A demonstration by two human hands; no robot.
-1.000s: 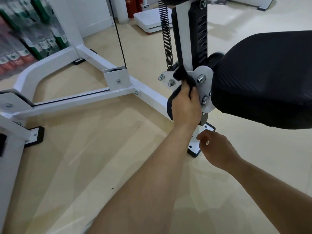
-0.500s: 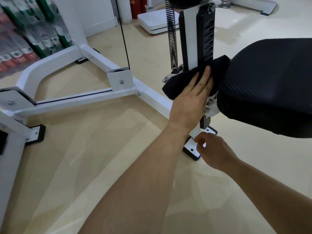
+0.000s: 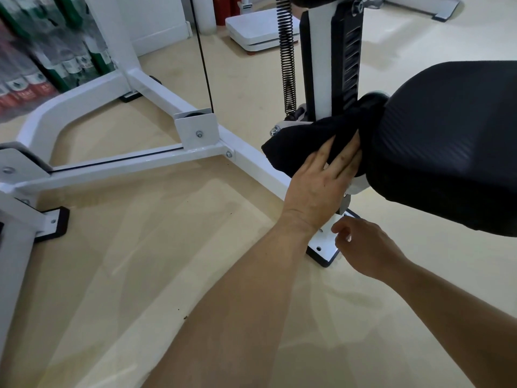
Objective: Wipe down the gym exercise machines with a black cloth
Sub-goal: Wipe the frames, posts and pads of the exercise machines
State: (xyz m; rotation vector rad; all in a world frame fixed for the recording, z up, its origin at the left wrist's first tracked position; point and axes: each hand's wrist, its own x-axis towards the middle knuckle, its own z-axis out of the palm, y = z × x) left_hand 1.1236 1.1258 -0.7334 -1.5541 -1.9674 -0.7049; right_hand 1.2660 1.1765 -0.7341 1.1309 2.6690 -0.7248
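Note:
A white gym machine frame (image 3: 156, 161) runs across the floor to an upright post (image 3: 319, 65) with a black slotted strip and a coil spring (image 3: 287, 57). A black padded seat (image 3: 453, 141) sticks out from the post at the right. A black cloth (image 3: 305, 138) is spread over the bracket at the post's base, beside the seat. My left hand (image 3: 321, 180) presses the cloth flat with straight fingers. My right hand (image 3: 363, 245) hangs lower, near the white foot plate (image 3: 321, 247), fingers loosely curled and holding nothing.
A thin black cable (image 3: 202, 54) rises from a white pulley bracket (image 3: 195, 130). A rack of green and red items (image 3: 42, 60) stands at the far left. A white platform (image 3: 260, 26) lies on the floor behind. Black rubber feet (image 3: 56, 222) support the frame.
My left hand went from gripping the bunched cloth to pressing it spread flat over the bracket, and has slid slightly lower. My right hand stays near the foot plate.

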